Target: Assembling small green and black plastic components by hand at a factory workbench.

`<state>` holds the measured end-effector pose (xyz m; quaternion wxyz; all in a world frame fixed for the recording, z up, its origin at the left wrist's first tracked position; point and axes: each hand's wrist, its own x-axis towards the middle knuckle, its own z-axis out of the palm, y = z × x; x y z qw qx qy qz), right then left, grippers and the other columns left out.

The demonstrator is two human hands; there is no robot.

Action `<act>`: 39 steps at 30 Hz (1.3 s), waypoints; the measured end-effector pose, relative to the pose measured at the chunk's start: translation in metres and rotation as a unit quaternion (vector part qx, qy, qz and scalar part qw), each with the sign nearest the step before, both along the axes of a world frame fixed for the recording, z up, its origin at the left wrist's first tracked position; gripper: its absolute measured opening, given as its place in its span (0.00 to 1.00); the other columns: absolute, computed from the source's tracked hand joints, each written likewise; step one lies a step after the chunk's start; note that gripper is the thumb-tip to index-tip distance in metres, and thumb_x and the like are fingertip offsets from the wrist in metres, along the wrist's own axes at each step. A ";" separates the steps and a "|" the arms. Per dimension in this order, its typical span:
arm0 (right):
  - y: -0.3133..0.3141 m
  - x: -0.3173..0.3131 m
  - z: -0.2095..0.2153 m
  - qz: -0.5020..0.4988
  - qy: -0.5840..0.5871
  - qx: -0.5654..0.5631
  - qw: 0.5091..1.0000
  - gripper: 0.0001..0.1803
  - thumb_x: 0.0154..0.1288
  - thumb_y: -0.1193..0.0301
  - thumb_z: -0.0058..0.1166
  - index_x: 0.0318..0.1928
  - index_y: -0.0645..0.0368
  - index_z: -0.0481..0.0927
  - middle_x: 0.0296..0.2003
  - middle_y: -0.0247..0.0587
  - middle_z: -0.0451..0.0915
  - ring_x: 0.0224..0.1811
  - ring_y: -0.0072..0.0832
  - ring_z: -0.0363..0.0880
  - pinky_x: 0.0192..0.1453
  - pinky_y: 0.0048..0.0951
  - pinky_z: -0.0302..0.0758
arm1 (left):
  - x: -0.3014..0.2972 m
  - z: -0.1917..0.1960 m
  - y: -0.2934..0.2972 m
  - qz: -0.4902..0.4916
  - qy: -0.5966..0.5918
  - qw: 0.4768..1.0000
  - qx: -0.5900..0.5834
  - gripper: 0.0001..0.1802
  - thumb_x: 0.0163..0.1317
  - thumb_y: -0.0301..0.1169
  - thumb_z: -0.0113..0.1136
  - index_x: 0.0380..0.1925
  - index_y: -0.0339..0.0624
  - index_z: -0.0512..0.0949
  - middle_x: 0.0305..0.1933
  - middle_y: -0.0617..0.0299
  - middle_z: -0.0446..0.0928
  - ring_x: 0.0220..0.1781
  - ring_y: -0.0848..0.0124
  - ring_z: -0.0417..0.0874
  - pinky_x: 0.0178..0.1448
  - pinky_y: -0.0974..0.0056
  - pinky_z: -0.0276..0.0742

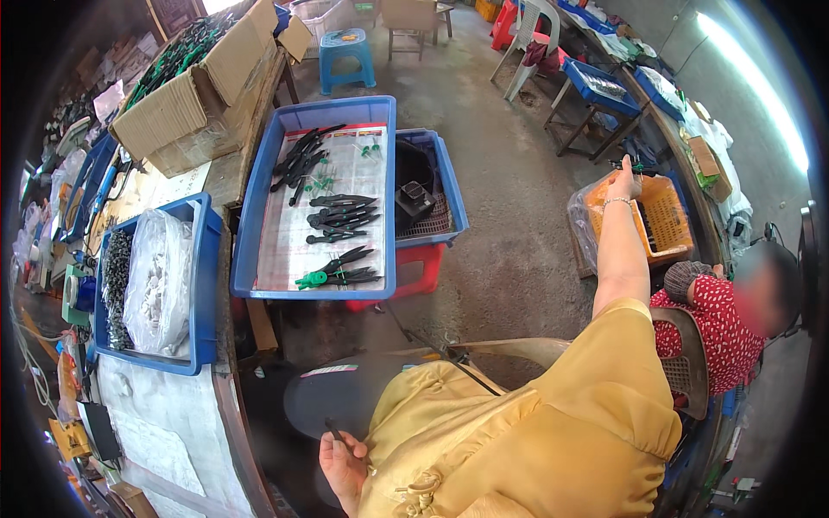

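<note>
The left hand (343,467) rests low by the lap, fingers clenched around a small dark tool piece (335,430). The right hand (623,181) stretches far out over the orange basket (663,216), arm straight, fingers loose, grasping nothing.

Small dark tool (335,429) in left fingers

The person wears a loose mustard-yellow top with short sleeves. A thin bracelet (617,201) circles the wrist of the right hand (623,183). The fabric gathers in folds.
</note>
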<state>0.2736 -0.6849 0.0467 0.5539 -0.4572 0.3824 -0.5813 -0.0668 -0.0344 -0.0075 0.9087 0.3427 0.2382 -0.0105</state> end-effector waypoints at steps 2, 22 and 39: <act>-0.001 0.003 -0.005 0.016 -0.009 -0.017 1.000 0.15 0.49 0.68 0.71 0.26 0.58 0.75 0.20 0.31 0.71 0.11 0.20 0.62 0.13 0.21 0.60 | 0.001 -0.001 0.000 0.003 -0.002 1.000 -0.003 0.08 0.63 0.29 0.60 0.41 0.43 0.73 0.34 0.61 0.76 0.29 0.74 0.73 0.32 0.70 0.71; 0.008 0.016 0.005 0.036 0.033 0.022 0.999 0.18 0.47 0.67 0.73 0.25 0.56 0.72 0.18 0.30 0.69 0.11 0.18 0.61 0.11 0.21 0.60 | 0.001 -0.004 0.002 0.008 0.006 1.000 0.016 0.08 0.65 0.32 0.58 0.40 0.42 0.73 0.32 0.63 0.74 0.28 0.76 0.71 0.31 0.72 0.68; 0.028 0.024 0.015 0.100 -0.017 0.035 0.994 0.23 0.47 0.68 0.74 0.19 0.53 0.66 0.14 0.28 0.67 0.10 0.17 0.59 0.13 0.18 0.60 | 0.002 -0.005 0.000 0.021 0.019 1.000 0.012 0.09 0.65 0.33 0.59 0.39 0.42 0.73 0.32 0.63 0.74 0.27 0.76 0.70 0.31 0.71 0.68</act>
